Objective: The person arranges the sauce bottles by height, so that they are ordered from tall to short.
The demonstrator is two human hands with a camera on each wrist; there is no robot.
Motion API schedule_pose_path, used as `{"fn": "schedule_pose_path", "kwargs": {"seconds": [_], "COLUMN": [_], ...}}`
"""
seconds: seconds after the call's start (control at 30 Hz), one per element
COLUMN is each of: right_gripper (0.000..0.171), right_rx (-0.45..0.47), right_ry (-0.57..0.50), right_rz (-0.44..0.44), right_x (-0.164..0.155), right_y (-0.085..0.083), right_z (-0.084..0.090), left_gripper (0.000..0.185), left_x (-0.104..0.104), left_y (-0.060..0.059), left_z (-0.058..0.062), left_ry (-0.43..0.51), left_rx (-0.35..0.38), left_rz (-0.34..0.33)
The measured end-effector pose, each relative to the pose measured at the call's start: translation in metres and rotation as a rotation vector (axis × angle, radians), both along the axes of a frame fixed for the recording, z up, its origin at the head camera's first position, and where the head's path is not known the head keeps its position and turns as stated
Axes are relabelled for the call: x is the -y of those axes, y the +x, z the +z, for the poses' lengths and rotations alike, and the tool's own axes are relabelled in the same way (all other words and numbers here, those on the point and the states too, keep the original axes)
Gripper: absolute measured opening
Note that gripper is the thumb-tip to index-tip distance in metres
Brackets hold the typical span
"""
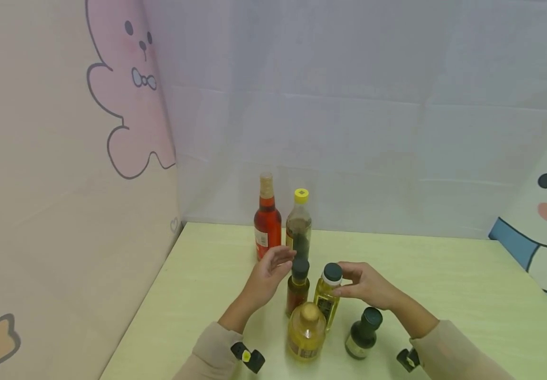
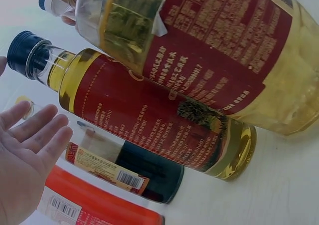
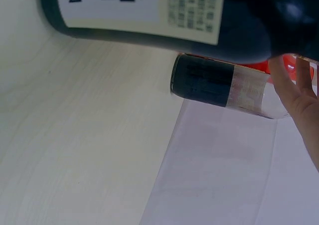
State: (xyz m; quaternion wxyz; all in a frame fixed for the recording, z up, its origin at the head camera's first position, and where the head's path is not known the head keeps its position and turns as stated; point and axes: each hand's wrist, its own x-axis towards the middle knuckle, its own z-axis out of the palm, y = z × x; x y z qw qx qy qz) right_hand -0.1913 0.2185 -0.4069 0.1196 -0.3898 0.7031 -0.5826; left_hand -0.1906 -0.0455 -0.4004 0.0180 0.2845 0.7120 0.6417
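My right hand (image 1: 368,285) holds the neck of a yellow oil bottle (image 1: 326,303) with a dark green cap, thumb in front and fingers behind. In the right wrist view, a large dark bottle partly covers that hand (image 3: 301,98). Just left of a slim bottle (image 1: 298,295) with a dark cap, my left hand (image 1: 266,277) is raised with its fingers loosely extended. The left wrist view shows its palm (image 2: 25,155) facing this red-labelled bottle (image 2: 139,110), holding nothing. Nearer stands a round bottle (image 1: 306,332) with a gold cap.
A tall red bottle (image 1: 267,227) and a yellow-capped bottle (image 1: 298,227) of dark liquid stand at the back. A small dark bottle (image 1: 362,335) stands under my right forearm. Cloth walls (image 1: 349,132) border the pale table (image 1: 420,279) at the back and left.
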Motion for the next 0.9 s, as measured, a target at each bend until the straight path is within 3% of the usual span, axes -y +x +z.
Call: {"fn": "schedule_pose_path", "kwargs": {"seconds": [0.47,0.7,0.9], "right_gripper": [0.034,0.033,0.032], "right_rx": [-0.003,-0.007,-0.007], "right_ry": [0.008,0.006,-0.004], "right_rz": [0.002,0.006,0.007], "right_x": [-0.001,0.000,0.001], "right_y": [0.000,0.001,0.001], "right_z": [0.001,0.003,0.004], "left_gripper": [0.041,0.046,0.045], "left_x": [-0.001,-0.003,-0.003], "left_y": [0.009,0.010,0.010], "left_z": [-0.008,-0.014,-0.020], "left_ry": [-0.018,-0.067,-0.066], "left_rx": [-0.013,0.039,0.030], "left_rz": [-0.051,-0.038,-0.038]}}
